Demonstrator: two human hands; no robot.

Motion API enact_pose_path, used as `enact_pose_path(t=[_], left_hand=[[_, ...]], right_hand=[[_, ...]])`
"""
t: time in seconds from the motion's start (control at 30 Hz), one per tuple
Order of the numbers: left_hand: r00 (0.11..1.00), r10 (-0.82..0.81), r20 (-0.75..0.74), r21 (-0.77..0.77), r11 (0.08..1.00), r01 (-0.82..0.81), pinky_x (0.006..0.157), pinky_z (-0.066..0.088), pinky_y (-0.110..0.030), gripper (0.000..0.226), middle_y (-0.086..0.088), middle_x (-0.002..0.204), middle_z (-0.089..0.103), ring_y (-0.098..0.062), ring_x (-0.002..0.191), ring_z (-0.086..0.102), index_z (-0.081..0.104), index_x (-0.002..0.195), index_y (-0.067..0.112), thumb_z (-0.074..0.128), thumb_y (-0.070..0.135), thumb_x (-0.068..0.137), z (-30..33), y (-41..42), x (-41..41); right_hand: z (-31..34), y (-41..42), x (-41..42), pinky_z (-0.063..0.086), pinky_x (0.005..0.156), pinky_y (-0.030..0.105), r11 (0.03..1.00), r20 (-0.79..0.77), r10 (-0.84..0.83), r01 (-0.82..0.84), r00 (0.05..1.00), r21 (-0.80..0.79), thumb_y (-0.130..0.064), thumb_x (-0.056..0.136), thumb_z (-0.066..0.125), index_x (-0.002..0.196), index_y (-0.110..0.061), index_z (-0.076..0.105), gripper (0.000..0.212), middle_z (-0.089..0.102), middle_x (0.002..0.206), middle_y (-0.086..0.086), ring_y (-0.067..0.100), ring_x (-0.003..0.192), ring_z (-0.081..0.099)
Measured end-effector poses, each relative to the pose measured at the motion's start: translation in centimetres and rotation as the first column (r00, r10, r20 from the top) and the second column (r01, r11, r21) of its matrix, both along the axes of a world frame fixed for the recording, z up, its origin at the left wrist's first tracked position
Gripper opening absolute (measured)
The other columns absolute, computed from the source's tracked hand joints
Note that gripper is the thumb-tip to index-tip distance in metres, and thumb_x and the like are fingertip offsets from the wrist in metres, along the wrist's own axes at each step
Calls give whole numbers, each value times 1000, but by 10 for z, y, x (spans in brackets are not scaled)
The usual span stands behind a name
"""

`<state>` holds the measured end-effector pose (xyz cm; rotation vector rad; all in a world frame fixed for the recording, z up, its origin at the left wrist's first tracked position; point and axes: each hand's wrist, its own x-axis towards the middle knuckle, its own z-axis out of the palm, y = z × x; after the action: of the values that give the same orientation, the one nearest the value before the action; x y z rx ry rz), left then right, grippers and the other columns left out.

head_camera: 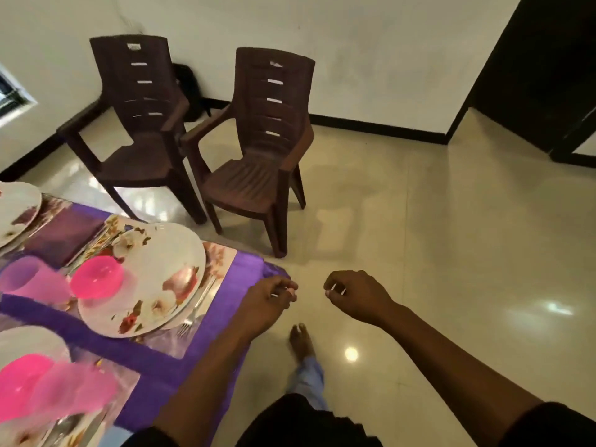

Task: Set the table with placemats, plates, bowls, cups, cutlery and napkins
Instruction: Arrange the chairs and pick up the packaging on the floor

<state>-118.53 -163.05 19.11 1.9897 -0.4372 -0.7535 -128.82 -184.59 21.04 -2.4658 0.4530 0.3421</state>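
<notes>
Floor (451, 253): glossy tile; one bare foot (301, 341) stands on it.
Chairs (258, 150): two brown, side by side near the wall.
Surface (222, 304): purple cloth, at left.
Plate (161, 285): floral, on a placemat (219, 256); pink bowl (96, 277) on it, fork (187, 324) just beside.
Cup (29, 279): purple, left of bowl.
Left hand (271, 298): fingers loosely curled, empty, at the cloth's corner.
Right hand (354, 295): loosely curled, empty, over floor.
</notes>
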Motion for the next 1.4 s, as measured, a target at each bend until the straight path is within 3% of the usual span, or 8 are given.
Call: enact_pose_path(t=[0.17, 0.33, 0.53, 0.73, 0.87, 1.13, 1.27, 1.4], left_hand=[[1000, -3, -22, -19, 1000, 2, 79, 60, -33, 12, 5, 89, 78, -17, 82, 74, 74, 102, 28, 64, 23, 99, -3, -79, 98], [999, -41, 1, 58, 997, 41, 74, 54, -24, 14, 4, 99, 77, -14, 89, 72, 72, 110, 24, 60, 24, 103, 14, -141, 211], [999, -3, 42, 168, 986, -5, 90, 60, -39, 14, 6, 100, 74, -15, 95, 71, 74, 108, 24, 63, 26, 100, 20, -203, 337], [995, 87, 51, 261, 960, -97, 73, 49, -24, 8, 12, 98, 68, -12, 97, 66, 68, 103, 29, 62, 32, 98, -6, -263, 442], [973, 228, -25, 301, 930, -210, 96, 55, -39, 45, 5, 110, 67, -19, 106, 67, 61, 128, 23, 73, 41, 89, -43, -304, 489], [970, 180, -167, 613, 789, -41, 114, 40, -40, 73, -16, 151, 52, -33, 138, 50, 43, 154, 14, 66, 50, 96, -120, -350, 545], [955, 221, -199, 652, 758, -40, 110, 45, -43, 81, -12, 143, 57, -34, 133, 54, 44, 150, 19, 73, 59, 84, -152, -355, 559], [951, 181, -252, 653, 757, 29, 96, 52, -35, 73, -5, 129, 65, -25, 117, 63, 56, 138, 22, 82, 54, 78, -174, -360, 573]], right_hand=[[4, -74, 97, 55, 77, 31, 999, -4, 20, -20, 1000, -38, -43, 97, 63, 108, -32, 70, 16, 73, 99, -12, 10, 87, 66], [14, -141, 211, 56, 80, 33, 992, -30, 84, -87, 996, -87, -46, 97, 61, 107, -33, 68, 18, 73, 101, -10, 13, 89, 67], [18, -205, 349, 53, 78, 32, 971, -27, 203, -205, 979, -124, -42, 97, 63, 109, -25, 70, 22, 74, 101, -4, 19, 92, 68], [-3, -276, 493, 56, 83, 39, 888, -88, 403, -413, 911, -201, -41, 96, 63, 115, -23, 66, 26, 72, 112, 1, 24, 96, 66], [-22, -320, 574, 56, 84, 40, 822, -121, 513, -527, 850, -217, -34, 94, 63, 119, -22, 68, 28, 71, 118, 3, 28, 105, 66], [-95, -365, 712, 50, 100, 46, 456, -310, 781, -835, 541, -309, -42, 90, 68, 136, -18, 55, 54, 56, 134, 12, 33, 123, 54], [-137, -355, 765, 44, 102, 45, 240, -424, 842, -934, 335, -263, -55, 78, 76, 141, -17, 49, 79, 51, 139, 11, 33, 127, 51], [-170, -342, 801, 51, 96, 39, 134, -548, 819, -985, 170, -106, -63, 62, 86, 142, -19, 52, 98, 60, 132, 7, 31, 119, 60]])
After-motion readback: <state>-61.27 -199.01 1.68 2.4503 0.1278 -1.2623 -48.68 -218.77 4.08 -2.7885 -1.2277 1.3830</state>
